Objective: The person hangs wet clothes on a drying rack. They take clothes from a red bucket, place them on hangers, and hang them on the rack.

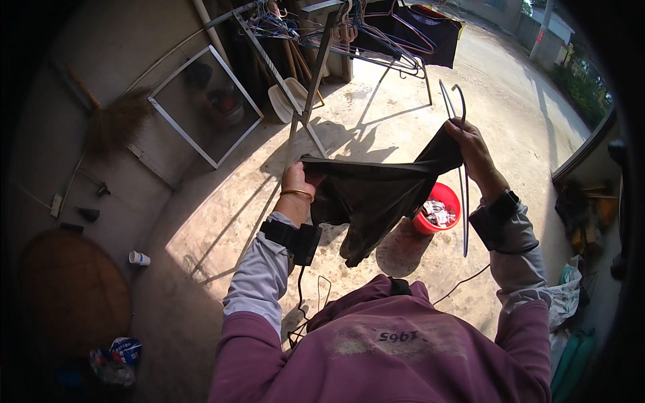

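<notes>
A dark garment (373,191) is stretched between my two hands, its lower folds hanging down. My left hand (301,184) grips one top corner of the cloth. The opposite corner, raised higher, is held by my right hand (471,148), together with a wire clothes hanger (464,211) whose hook points up past my fingers. Below the garment, partly behind it, a red plastic bucket (457,201) stands on the concrete floor with crumpled laundry (438,214) inside.
Ahead is a metal drying rack (327,60) with several hangers (393,38) and a dark garment (433,38). A framed screen (206,106) leans left, near a straw broom (113,118). A dustpan (287,101) stands behind the rack. A paper cup (139,258) lies near the left wall.
</notes>
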Tool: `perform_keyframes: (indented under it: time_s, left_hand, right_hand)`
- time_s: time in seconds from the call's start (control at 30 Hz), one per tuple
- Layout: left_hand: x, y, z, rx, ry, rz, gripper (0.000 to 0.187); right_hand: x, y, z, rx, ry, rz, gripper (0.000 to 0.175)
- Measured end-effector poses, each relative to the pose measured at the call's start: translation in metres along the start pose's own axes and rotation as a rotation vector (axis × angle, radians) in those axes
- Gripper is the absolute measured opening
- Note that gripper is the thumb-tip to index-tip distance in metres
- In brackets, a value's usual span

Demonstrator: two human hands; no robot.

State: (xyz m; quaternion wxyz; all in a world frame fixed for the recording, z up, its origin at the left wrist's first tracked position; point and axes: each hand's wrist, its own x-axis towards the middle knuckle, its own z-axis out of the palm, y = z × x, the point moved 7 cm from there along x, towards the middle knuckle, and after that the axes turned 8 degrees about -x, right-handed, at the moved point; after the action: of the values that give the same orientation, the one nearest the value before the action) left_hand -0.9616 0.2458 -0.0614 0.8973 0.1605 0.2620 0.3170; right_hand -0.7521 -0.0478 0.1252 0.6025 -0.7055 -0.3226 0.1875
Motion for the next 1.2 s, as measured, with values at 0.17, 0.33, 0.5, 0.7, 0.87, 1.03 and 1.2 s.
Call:
perform_keyframes:
  time_s: [0.17,0.33,0.5,0.7,0.87,1.03,1.2]
  left_hand:
    - [-0.048,0.031,0.042,0.494,-0.080,0.112,0.007]
    - [-0.060,0.064,0.051,0.736,0.029,0.195,0.011]
    - [-0.052,0.070,0.044,0.747,-0.065,0.214,0.009]
    - [-0.049,0.076,0.046,0.818,-0.184,0.322,0.003]
    - [-0.053,0.082,0.055,1.109,-0.036,0.451,0.006]
    - [-0.100,0.046,0.109,1.600,-0.104,0.816,0.012]
    - [-0.155,-0.036,0.147,1.489,-0.420,0.660,0.014]
  right_hand:
    - [-0.037,0.011,0.014,-0.825,-0.154,-0.461,0.009]
    - [-0.094,-0.045,0.051,-0.550,-0.273,-0.553,0.032]
    - [-0.111,-0.067,0.081,-0.388,-0.519,-0.395,0.030]
    - [-0.105,-0.062,0.081,-0.307,-0.516,-0.365,0.028]
    - [-0.103,-0.047,0.084,-0.338,-0.595,-0.290,0.037]
    - [-0.095,-0.039,0.100,-0.422,-0.483,-0.387,0.032]
    - [-0.083,-0.011,0.116,-0.478,-0.259,-0.266,0.015]
